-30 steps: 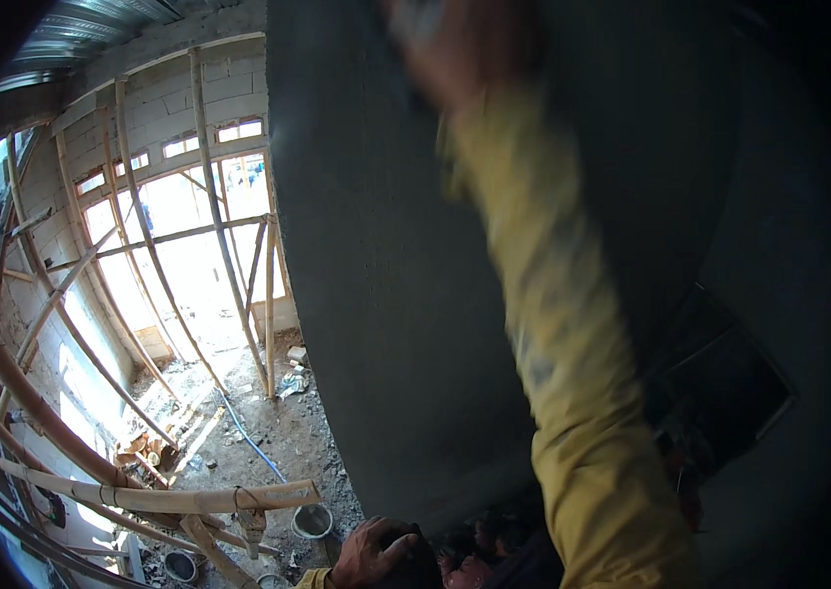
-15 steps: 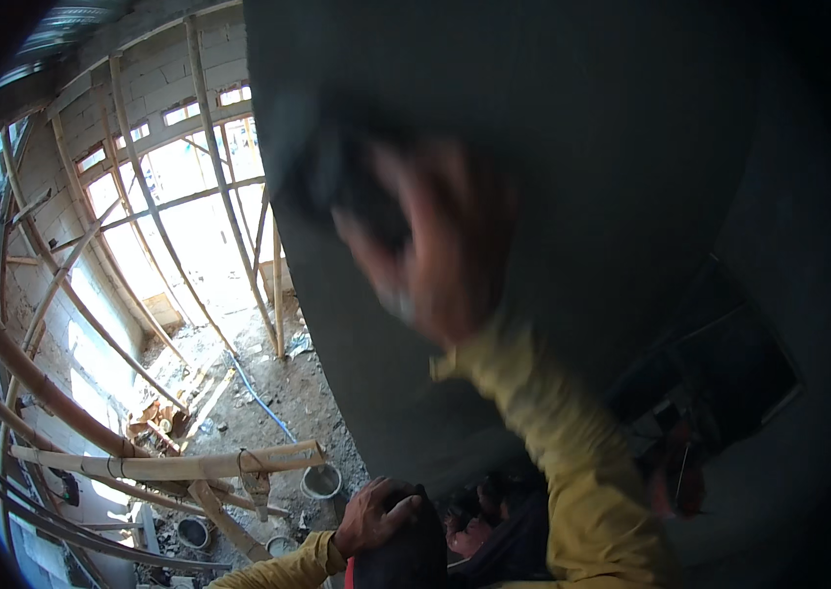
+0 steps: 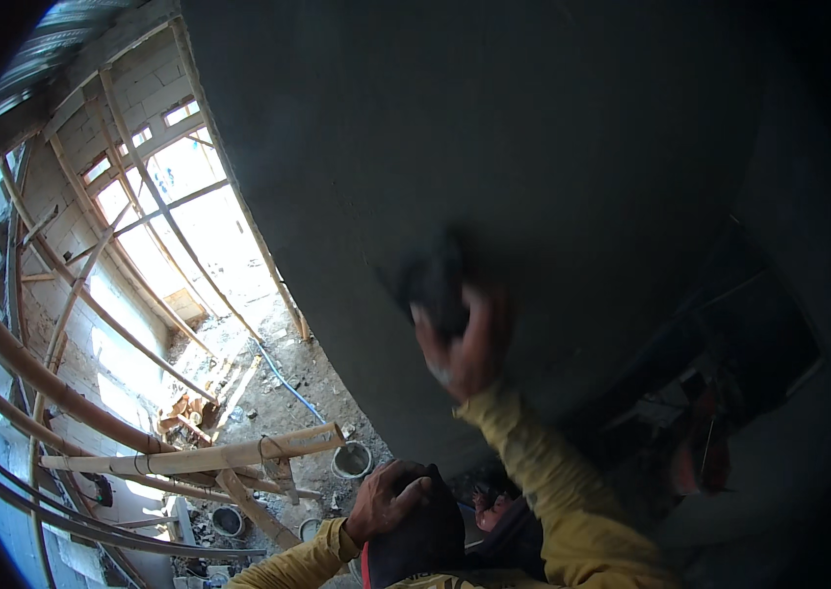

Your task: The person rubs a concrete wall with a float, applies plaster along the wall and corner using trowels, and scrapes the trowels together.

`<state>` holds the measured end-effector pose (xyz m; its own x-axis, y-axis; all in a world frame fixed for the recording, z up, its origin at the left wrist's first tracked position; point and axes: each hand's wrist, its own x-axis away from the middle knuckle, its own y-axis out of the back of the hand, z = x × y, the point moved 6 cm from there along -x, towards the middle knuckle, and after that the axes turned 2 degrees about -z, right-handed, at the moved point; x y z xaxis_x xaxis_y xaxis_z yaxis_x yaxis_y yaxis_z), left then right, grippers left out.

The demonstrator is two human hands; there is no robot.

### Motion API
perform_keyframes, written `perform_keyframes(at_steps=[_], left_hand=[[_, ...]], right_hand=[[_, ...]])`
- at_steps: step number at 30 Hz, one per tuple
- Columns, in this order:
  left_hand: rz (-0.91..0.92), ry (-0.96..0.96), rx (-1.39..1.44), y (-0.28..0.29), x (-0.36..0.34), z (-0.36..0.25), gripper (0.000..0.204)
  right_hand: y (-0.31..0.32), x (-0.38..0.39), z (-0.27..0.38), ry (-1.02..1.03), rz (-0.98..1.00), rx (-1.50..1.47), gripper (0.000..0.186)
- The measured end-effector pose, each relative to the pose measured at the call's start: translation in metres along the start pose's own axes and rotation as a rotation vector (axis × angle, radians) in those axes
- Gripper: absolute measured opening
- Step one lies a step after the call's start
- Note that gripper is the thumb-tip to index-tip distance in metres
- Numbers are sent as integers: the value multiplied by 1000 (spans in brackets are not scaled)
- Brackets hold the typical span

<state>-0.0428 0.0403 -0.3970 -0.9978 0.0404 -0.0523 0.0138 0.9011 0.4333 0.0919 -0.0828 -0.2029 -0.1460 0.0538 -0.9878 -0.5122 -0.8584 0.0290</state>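
My right hand (image 3: 479,339) is closed around a dark block (image 3: 438,285), blurred by motion and in shadow, so its exact kind cannot be made out. It is held against a smooth grey wall surface (image 3: 553,147), and the arm in a yellow sleeve stretches up to it. Lower down, my left hand (image 3: 384,503) lies over a dark, rounded, cloth-covered shape (image 3: 425,540) that looks like a knee. Its fingers are spread over the top and grip no tool.
Bamboo scaffold poles (image 3: 209,456) cross the left side, one ending close to my left hand. Buckets (image 3: 352,459) stand on the rough ground below, near a blue hose (image 3: 288,383). A dark rectangular opening (image 3: 764,334) and a reddish object (image 3: 702,461) are at right.
My right hand has moved down the wall with the dark block. The whole view has shifted a little; my left hand stays on the dark shape.
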Motion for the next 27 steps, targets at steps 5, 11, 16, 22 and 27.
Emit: perform_keyframes(at_steps=[5, 11, 16, 22, 27], left_hand=[[-56, -164, -137, 0, 4, -12, 31], [-3, 12, -23, -8, 2, -3, 34], [38, 108, -7, -13, -6, -7, 37], [32, 115, -17, -13, -8, -18, 41], [-44, 12, 95, -17, -7, -14, 35]], right_hand=[[-2, 89, -22, -191, 231, 37, 54], [0, -98, 7, 66, -45, 80, 52], [8, -294, 42, 244, -497, 240, 48], [-6, -309, 16, 31, 37, -18, 50], [11, -75, 4, -10, -57, 2, 59]])
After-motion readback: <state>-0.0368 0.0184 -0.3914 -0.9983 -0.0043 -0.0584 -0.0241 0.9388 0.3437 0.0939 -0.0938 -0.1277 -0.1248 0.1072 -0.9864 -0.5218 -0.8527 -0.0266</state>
